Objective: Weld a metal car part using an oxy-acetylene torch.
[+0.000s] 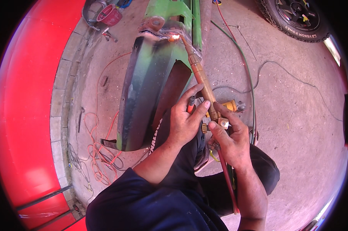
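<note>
A long brass gas torch [206,86] points up and away from me. My right hand [235,140] is closed around its valve end, beside the knobs. Higher on the barrel, my left hand [185,121] is closed against it, thumb and forefinger on the brass. A short orange stick with a black end [191,104] pokes out between the left fingers; its kind is unclear. Bright orange glow [174,37] shows beside the torch tip, at a rough, burnt seam of the green metal part [143,92]. A red hose [225,173] runs down from the torch.
A yellow power tool [230,107] lies on the concrete beyond my hands. Right of it run a green hose [245,63] and a dark cable [285,69]. A wheel [291,19] lies far right. Tangled orange cable [101,161], a red bucket [109,14] and a large red surface [31,107] are left.
</note>
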The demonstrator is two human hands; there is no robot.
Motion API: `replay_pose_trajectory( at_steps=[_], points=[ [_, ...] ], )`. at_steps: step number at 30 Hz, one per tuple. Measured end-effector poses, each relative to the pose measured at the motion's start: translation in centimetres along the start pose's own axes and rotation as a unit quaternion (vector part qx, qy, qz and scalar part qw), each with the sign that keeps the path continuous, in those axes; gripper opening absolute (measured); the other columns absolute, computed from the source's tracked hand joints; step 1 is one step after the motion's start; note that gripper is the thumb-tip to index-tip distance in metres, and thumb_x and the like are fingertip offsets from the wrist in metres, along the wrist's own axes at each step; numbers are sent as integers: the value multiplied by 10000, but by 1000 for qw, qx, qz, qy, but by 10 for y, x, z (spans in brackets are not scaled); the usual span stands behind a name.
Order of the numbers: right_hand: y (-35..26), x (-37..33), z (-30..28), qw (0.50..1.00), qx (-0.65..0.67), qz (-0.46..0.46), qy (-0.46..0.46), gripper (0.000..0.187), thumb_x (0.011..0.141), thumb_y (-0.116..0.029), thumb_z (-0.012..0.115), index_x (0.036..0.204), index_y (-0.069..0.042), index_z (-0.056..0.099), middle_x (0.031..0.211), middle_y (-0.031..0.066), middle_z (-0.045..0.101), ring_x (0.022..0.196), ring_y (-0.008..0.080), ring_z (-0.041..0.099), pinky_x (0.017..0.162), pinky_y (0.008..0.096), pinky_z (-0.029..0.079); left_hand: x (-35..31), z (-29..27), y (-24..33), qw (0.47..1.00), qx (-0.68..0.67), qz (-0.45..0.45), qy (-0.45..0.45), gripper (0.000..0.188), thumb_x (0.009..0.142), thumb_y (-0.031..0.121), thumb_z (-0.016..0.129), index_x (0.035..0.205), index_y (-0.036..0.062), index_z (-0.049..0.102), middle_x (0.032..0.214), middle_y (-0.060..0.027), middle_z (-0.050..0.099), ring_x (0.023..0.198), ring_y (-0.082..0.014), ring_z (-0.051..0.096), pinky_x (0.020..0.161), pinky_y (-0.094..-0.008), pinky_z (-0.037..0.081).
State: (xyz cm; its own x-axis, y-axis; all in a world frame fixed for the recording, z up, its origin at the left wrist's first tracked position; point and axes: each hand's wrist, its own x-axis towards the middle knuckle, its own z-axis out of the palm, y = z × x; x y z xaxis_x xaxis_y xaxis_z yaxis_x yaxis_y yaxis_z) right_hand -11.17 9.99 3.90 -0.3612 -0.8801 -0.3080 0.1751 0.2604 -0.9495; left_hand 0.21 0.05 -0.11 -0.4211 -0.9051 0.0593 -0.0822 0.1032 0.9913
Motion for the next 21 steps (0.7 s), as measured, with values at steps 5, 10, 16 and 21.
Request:
replay_pose_trajectory(
  at_steps=[5, 10, 16, 21],
  points=[
    [0, 0, 2, 1000, 6, 3, 11, 465, 852, -144, 669, 1274, -1, 536, 725, 26, 601, 588, 62, 551, 548, 220, 451, 0, 0, 1, 1000, 4, -4, -2, 427, 861, 135, 668, 1240, -14, 537, 1188, -164, 606, 1094, -183, 572, 939, -306, 441],
    [-3, 0, 2, 1000, 12, 24, 8, 463, 851, -134, 664, 1277, -7, 537, 724, 21, 600, 583, 56, 549, 534, 217, 447, 0, 0, -1, 1000, -1, -6, -2, 424, 861, 137, 667, 1235, -17, 539, 1188, -171, 605, 1100, -193, 575, 942, -310, 441],
    [0, 1, 3, 1000, 7, 5, 12, 465, 850, -134, 663, 1280, -9, 536, 740, 24, 601, 586, 58, 553, 531, 216, 450, 0, 0, -2, 1000, -5, -5, 1, 418, 863, 138, 663, 1232, -17, 542, 1193, -174, 603, 1103, -196, 575, 943, -311, 440],
    [0, 1, 3, 1000, 19, 21, 8, 463, 852, -139, 672, 1277, -11, 541, 762, 29, 605, 591, 57, 554, 533, 213, 455, 1, 0, 0, 1000, 0, -6, 2, 420, 861, 138, 665, 1231, -18, 542, 1190, -173, 604, 1106, -197, 574, 947, -311, 438]
  ],
)
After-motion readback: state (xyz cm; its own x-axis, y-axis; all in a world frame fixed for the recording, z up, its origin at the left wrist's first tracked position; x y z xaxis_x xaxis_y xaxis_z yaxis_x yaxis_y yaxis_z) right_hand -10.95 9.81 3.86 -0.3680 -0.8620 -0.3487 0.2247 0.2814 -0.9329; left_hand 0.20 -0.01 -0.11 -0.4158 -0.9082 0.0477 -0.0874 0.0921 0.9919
